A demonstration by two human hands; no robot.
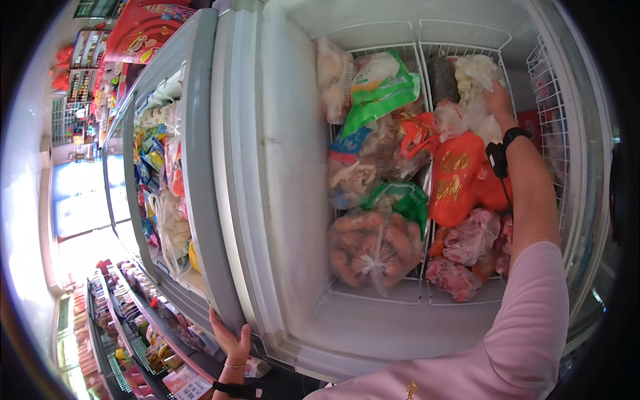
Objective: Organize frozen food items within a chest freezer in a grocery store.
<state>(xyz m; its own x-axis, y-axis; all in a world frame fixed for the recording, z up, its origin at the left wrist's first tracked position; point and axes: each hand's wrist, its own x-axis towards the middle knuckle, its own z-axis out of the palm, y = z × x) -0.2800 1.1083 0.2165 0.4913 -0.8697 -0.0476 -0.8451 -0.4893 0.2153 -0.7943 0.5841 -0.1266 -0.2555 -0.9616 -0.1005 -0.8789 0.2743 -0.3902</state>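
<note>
My right hand (497, 101) reaches into a chest freezer and has its fingers on a clear plastic bag of pale, rounded food (472, 80), apparently pinching the plastic. A dark, frosted roll-shaped package (443, 80) lies beside that bag. Below them in the picture are a red plastic bag with gold print (455, 182) and clear bags of pinkish frozen meat (472, 237). At the lower left, my left hand (232, 342) rests against the end of a grey frame edge (212, 200), thumb and fingers apart. Its fingertips are partly hidden by the edge.
White wire baskets (424, 100) divide the freezer. One holds a knotted bag of brownish sausage-like food (375, 250) and a green and white bag (382, 90). Another wire basket (550, 120) stands at the right. Packaged goods fill a neighbouring compartment (165, 185); stocked shelves (145, 310) stand beyond.
</note>
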